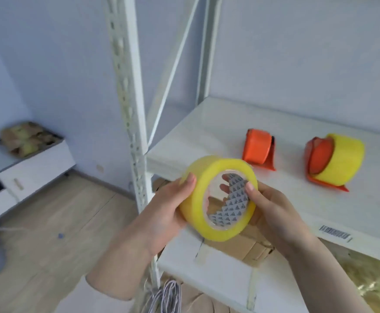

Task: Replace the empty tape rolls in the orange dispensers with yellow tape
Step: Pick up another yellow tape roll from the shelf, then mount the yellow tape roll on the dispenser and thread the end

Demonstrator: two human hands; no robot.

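Both hands hold a full roll of yellow tape (192,207) in front of the white shelf (286,199). My left hand (161,211) grips its left outer side, thumb on top. My right hand (272,211) holds the right side, with fingers showing through the patterned core. On the shelf behind stand two orange dispensers. The nearer dispenser (258,149) shows no tape on it. The right dispenser (317,161) carries a yellow roll (340,160).
A white perforated upright (130,109) of the rack stands just left of my hands. Cardboard boxes (247,247) sit on the lower shelf. Grey cords (166,297) hang at the bottom. A white cabinet (26,172) with a tray stands far left on the wooden floor.
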